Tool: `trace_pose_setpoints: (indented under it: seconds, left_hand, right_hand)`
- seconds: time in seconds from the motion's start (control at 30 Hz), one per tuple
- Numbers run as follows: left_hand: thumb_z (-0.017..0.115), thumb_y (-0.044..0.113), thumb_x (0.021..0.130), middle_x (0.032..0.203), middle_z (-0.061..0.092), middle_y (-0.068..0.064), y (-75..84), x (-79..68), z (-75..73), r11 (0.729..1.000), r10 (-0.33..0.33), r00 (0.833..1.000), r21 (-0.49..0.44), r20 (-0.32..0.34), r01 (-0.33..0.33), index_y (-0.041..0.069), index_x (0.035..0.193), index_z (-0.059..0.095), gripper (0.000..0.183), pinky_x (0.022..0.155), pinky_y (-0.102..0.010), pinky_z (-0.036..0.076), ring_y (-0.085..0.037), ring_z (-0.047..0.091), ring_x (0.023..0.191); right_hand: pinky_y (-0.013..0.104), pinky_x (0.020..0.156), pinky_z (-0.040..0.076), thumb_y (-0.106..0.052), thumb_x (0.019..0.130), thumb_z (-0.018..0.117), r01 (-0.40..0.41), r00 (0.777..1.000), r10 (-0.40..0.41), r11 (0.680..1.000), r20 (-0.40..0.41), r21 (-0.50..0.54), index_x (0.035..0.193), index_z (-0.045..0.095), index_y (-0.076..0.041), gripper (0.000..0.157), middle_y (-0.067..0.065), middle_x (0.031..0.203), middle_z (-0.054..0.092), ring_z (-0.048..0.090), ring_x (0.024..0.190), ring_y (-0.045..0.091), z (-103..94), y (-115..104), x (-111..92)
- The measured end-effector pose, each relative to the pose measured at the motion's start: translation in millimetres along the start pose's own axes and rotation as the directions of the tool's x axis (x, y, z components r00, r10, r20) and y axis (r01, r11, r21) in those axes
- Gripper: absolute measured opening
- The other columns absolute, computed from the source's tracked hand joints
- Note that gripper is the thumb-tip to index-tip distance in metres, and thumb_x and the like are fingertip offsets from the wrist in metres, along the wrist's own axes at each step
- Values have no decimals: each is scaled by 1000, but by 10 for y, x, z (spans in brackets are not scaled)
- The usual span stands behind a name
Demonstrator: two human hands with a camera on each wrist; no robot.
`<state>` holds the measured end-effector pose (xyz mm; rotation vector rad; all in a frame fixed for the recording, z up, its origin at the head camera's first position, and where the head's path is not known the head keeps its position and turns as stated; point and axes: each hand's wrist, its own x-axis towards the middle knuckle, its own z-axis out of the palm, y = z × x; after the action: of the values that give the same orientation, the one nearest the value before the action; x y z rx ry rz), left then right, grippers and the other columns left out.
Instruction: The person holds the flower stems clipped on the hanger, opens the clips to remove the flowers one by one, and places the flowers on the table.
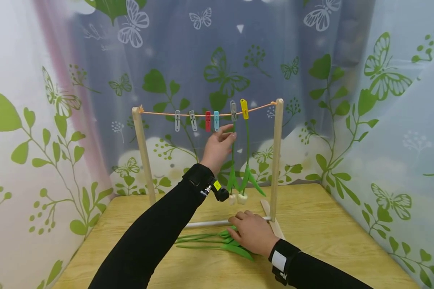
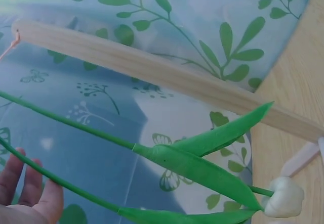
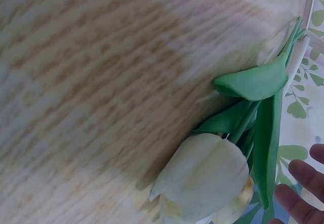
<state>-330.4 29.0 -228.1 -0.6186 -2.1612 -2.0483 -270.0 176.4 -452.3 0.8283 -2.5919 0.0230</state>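
Observation:
My left hand (image 1: 217,149) is raised under the orange line, its loosely bent fingers beside the stem of a white tulip (image 1: 232,176). This tulip hangs head down from a grey clothespin (image 1: 233,110). In the left wrist view its stem crosses in front of the fingertips (image 2: 50,196). To its right, a second white tulip (image 1: 247,140) hangs head down from a yellow clothespin (image 1: 244,109). Low over the table, my right hand (image 1: 256,233) reaches across several tulips (image 1: 236,249) lying there. Its fingers are spread beside their leaves in the right wrist view, near a white blossom (image 3: 202,176).
A wooden post (image 1: 277,160) on the right and another post (image 1: 143,152) on the left carry the line (image 1: 159,114). Grey, red and blue clothespins (image 1: 216,121) hang left of the tulips. A white bar (image 1: 209,223) runs low between the posts. Patterned curtains (image 1: 181,52) surround the wooden table (image 1: 347,241).

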Motion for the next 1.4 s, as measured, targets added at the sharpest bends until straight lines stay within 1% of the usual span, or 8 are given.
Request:
trace_pose_setpoints:
  seconds: [0.2,0.37,0.63,0.8,0.93,1.0,1.1,1.4]
  left_hand:
    - [57,27,104,137,56,-5,-139,90,39,999,32,999,-37,-31,-33,26,145,50,42,101,-41,51,-22,57,123]
    - [59,27,103,134,57,-3,-245,190,56,989,67,995,-124,-77,-77,28,141,54,38,96,-46,51,-23,58,119]
    - [57,15,104,137,56,-9,-15,44,78,981,70,995,-177,-75,-82,17,142,54,38,91,-36,54,-28,55,126]
    - [61,15,101,131,60,-7,-123,165,118,968,87,991,-226,-99,-107,16,135,60,34,98,-49,51,-30,56,123]
    - [64,19,100,129,61,-7,-203,249,154,968,86,989,-225,-120,-111,19,127,65,28,91,-41,55,-27,58,118]
    - [64,20,100,129,61,-6,-222,268,163,971,83,989,-212,-123,-108,19,125,66,26,85,-35,56,-26,58,116]
    - [65,19,99,125,61,-6,-236,283,160,972,83,989,-210,-124,-108,19,124,67,25,82,-35,56,-26,58,112]
    - [63,12,99,113,61,-5,-197,194,147,971,74,991,-220,-112,-97,14,123,68,25,90,-50,53,-16,57,94]
  right_hand:
    - [36,79,59,-50,104,48,28,999,-28,1000,-28,7,122,70,-22,40,-2,111,69,64,93,17,-7,-53,-19]
    - [34,81,58,-50,105,46,52,998,-51,998,-37,23,124,69,-21,42,-2,112,69,64,94,16,-35,-100,-14]
    - [32,77,58,-49,104,48,80,995,-78,996,-65,27,123,69,-21,40,-3,111,68,63,91,16,-78,-120,-23]
    - [32,76,58,-48,103,51,89,993,-87,996,-80,19,121,70,-21,37,-3,109,69,63,90,15,-93,-120,-36]
    - [31,74,58,-47,102,55,96,992,-95,995,-82,12,120,70,-22,34,-5,108,68,62,89,13,-127,-105,-42]
    - [31,74,58,-46,101,56,97,992,-96,995,-86,12,121,69,-22,33,-4,108,68,62,88,13,-167,-85,-37]
    - [32,73,59,-44,100,59,94,989,-93,996,-112,1,123,68,-20,34,-3,109,67,63,92,15,-268,-37,-15]
    - [35,75,60,-37,99,63,137,963,-151,988,-223,-75,118,70,-13,32,3,105,68,66,89,19,-727,249,107]
